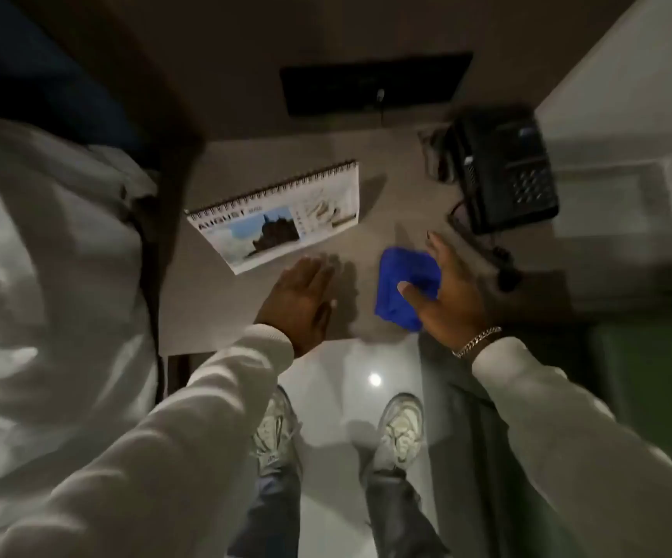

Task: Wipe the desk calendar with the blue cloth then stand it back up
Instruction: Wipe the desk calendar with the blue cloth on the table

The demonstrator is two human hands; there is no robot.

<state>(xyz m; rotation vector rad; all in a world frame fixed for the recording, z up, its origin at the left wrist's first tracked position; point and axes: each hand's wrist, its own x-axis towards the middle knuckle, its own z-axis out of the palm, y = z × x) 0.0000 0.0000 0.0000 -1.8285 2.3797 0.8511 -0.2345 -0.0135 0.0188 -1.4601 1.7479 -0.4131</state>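
A spiral-bound desk calendar (pixel 282 217) with a blue-sky photo stands on the grey table, its face tilted toward me. A folded blue cloth (pixel 401 294) lies on the table to its right, near the front edge. My right hand (pixel 447 296) rests on the cloth's right side, thumb on top of it and fingers spread. Just below the calendar's lower corner, my left hand (pixel 300 302) lies flat on the table, fingers together, holding nothing.
A black desk phone (pixel 505 171) with its cord sits at the back right. A dark flat panel (pixel 374 88) is at the back wall. A white fabric mass (pixel 44 255) borders the table on the left. The table's front edge (pixel 246 350) is above my shoes.
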